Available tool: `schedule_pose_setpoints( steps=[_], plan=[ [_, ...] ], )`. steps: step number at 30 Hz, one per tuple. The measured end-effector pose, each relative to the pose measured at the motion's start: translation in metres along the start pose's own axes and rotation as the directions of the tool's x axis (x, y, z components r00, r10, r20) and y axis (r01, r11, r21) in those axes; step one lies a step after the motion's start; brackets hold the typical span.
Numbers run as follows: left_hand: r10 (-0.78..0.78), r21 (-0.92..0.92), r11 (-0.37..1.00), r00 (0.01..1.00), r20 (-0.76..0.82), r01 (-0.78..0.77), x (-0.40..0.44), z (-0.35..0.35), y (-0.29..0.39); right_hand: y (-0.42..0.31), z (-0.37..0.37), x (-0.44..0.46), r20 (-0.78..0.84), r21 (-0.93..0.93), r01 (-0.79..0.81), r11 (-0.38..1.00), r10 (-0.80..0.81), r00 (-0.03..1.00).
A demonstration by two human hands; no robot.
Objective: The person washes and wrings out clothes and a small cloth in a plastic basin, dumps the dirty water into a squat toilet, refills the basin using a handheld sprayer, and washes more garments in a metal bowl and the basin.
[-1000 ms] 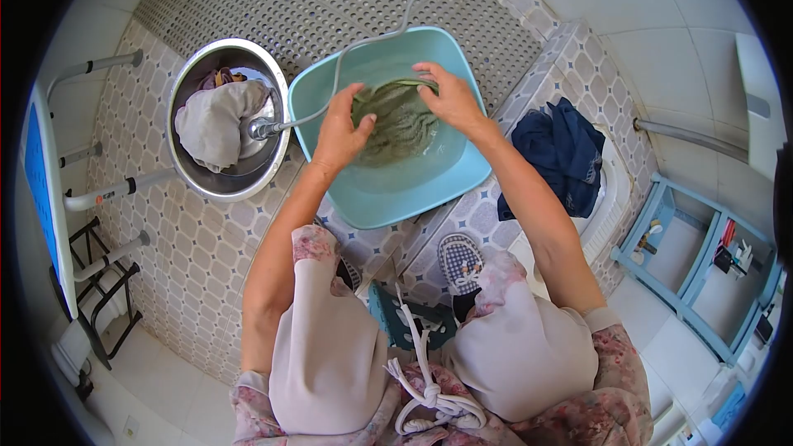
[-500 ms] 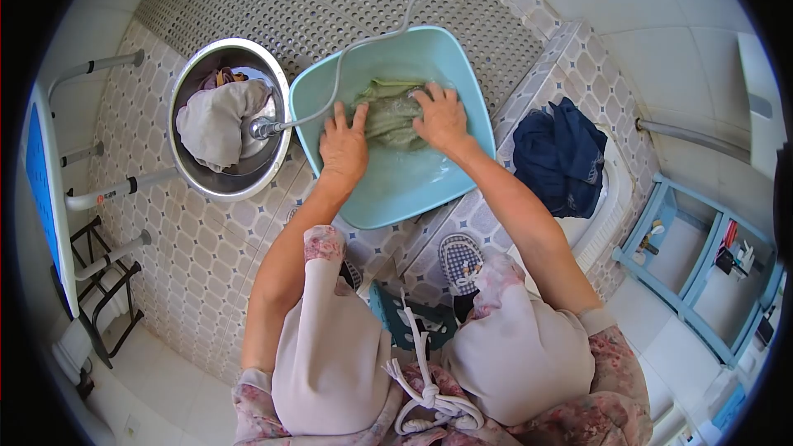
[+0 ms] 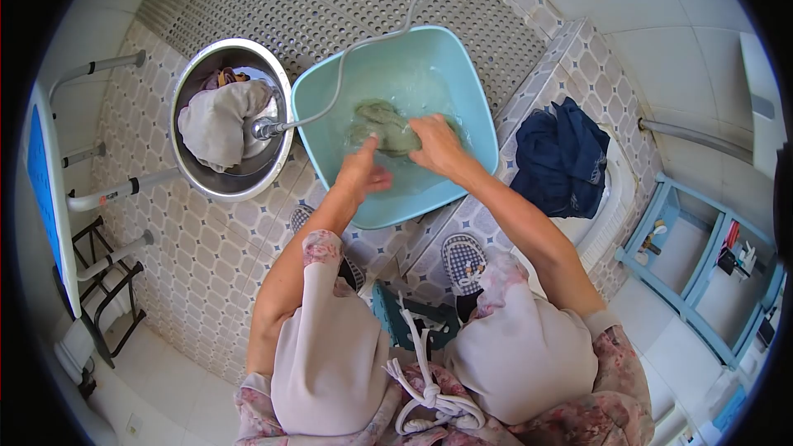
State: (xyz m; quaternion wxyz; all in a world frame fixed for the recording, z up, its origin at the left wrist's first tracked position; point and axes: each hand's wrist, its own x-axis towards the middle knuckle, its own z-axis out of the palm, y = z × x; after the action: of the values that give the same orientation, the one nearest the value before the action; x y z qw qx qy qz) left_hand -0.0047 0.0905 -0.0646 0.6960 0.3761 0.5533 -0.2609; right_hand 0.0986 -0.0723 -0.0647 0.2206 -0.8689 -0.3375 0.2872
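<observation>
A light-blue plastic basin [image 3: 396,213] holds cloudy water and a wet, greenish cloth [image 3: 382,128], partly under the surface. My right hand [image 3: 438,147] has its fingers curled around the right part of the cloth, and a bit of fabric shows beyond the knuckles. My left hand [image 3: 363,172], smeared by motion, hovers over the near left of the basin with thumb and fingers apart. Nothing shows in it. A grey hose [image 3: 340,74] runs across the basin's left side to a shower head [image 3: 264,127].
Left of the basin stands a steel bowl [image 3: 235,188] with a grey cloth [image 3: 216,124] and the shower head in it. Dark blue clothing [image 3: 560,157] lies at right over a white squat toilet [image 3: 615,206]. A perforated mat [image 3: 273,0], blue shelf [image 3: 694,272] and metal-legged chair [image 3: 49,173] surround these.
My left hand has drawn back toward me, off the cloth. My right hand has closed from spread fingers onto the cloth, which is now more bunched.
</observation>
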Motion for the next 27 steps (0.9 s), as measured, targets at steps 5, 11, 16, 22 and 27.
schedule_pose_setpoints(
  steps=[5, 11, 16, 22, 27],
  plan=[
    [0.008, -0.258, 0.956, 0.868, 0.497, 0.139, 0.014, 0.000, -0.007, -0.034, -0.025, -0.047, -0.243, 0.306, 0.315, 0.898, -0.247, 0.938],
    [-0.086, -0.109, 0.983, 0.903, 0.421, 0.144, 0.010, -0.002, -0.001, -0.060, -0.036, -0.063, 0.236, 0.944, -0.180, 0.278, -0.183, 0.954],
    [0.129, -0.336, 0.933, 0.748, 0.651, 0.132, 0.007, -0.005, -0.007, -0.051, -0.017, -0.042, 0.321, 0.928, -0.325, -0.183, -0.053, 0.946],
    [0.329, -0.416, 0.907, 0.516, 0.791, 0.060, -0.019, -0.002, -0.010, -0.036, -0.033, -0.001, 0.131, 0.498, -0.232, 0.836, 0.192, 0.973],
    [0.189, -0.274, 0.961, 0.627, 0.756, 0.041, -0.002, -0.001, -0.014, -0.012, -0.048, 0.019, 0.303, 0.499, -0.264, 0.825, 0.120, 0.945]
  ],
)
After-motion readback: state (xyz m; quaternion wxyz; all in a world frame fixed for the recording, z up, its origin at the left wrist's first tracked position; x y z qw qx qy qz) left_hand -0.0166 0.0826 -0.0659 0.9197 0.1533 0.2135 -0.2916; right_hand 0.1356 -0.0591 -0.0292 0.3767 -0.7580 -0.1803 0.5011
